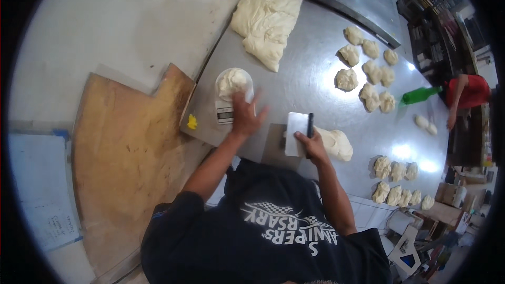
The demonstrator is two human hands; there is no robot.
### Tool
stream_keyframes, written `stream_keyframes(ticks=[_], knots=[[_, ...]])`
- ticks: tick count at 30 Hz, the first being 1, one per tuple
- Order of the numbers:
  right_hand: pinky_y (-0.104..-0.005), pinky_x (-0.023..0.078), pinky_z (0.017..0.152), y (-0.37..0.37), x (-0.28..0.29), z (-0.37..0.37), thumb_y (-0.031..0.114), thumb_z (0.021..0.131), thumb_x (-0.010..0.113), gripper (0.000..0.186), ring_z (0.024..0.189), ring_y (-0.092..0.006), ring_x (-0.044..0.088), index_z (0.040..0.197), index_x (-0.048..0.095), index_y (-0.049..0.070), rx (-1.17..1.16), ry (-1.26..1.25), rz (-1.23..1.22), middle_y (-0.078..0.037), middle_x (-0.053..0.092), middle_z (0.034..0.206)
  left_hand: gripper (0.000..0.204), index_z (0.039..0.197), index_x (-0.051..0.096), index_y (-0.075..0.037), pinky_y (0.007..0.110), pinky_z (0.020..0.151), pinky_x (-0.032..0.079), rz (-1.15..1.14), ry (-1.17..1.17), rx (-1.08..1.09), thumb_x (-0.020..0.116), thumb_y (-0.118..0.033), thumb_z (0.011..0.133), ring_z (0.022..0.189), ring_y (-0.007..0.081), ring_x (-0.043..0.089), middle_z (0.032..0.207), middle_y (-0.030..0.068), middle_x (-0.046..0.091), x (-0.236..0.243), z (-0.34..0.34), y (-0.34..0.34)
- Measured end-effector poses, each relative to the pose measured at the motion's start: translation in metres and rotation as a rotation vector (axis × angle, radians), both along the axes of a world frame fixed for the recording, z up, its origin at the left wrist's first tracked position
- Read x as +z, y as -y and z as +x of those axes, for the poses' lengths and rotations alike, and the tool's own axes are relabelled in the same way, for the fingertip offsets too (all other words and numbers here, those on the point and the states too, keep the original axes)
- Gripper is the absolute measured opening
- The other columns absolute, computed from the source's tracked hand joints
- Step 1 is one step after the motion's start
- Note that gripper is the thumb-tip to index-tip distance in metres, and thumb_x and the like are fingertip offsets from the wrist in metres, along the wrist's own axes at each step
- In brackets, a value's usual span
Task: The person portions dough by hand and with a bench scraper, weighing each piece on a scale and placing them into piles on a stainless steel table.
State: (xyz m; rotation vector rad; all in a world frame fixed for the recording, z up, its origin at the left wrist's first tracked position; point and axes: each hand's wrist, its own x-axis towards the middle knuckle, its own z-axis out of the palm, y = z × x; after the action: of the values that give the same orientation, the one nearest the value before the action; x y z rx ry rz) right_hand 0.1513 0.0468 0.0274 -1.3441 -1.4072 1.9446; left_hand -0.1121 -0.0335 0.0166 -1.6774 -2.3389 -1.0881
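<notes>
My left hand (pixel 246 114) has its fingers spread, slightly blurred, over the near edge of a white kitchen scale (pixel 224 114). On the scale's pan lies a lump of dough (pixel 231 82); whether my fingertips touch it I cannot tell. My right hand (pixel 314 147) grips a dough scraper (pixel 298 132) with a flat metal blade and a dark handle, held upright above the steel table. Just right of that hand rests a longer piece of dough (pixel 336 144), partly hidden behind it. A large slab of dough (pixel 269 23) spreads across the far left of the table.
Several dough pieces (pixel 346 80) sit in rows at the far right of the steel table (pixel 305 84), and more dough pieces (pixel 394 194) at the near right. A green bottle (pixel 421 95) lies by the right edge, near another person in red (pixel 470 92). A yellow scrap (pixel 192 122) is at the left corner.
</notes>
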Motion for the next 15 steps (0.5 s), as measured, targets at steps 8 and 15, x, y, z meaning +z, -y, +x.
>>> stream_keyframes(ticks=[8, 15], knots=[[-0.0337, 0.057, 0.082, 0.004, 0.025, 0.027, 0.018, 0.090, 0.080, 0.044, 0.091, -0.0180, 0.070, 0.125, 0.061, -0.001, -0.110, 0.091, 0.019, -0.010, 0.073, 0.107, 0.040, 0.121, 0.068, -0.001, 0.045, 0.102, 0.048, -0.045, 0.022, -0.484, 0.061, -0.003, 0.081, 0.115, 0.0366, 0.062, 0.115, 0.0149, 0.068, -0.035, 0.105, -0.006], [-0.0363, 0.057, 0.080, 0.011, 0.018, 0.026, 0.021, 0.088, 0.080, 0.042, 0.089, -0.0211, 0.070, 0.118, 0.061, -0.003, -0.057, 0.223, 0.146, -0.013, 0.073, 0.103, 0.025, 0.113, 0.073, -0.005, 0.042, 0.082, 0.055, -0.236, 0.291, -0.522, 0.065, -0.015, 0.092, 0.095, 0.0328, 0.067, 0.096, 0.0123, 0.069, -0.039, 0.084, -0.007]])
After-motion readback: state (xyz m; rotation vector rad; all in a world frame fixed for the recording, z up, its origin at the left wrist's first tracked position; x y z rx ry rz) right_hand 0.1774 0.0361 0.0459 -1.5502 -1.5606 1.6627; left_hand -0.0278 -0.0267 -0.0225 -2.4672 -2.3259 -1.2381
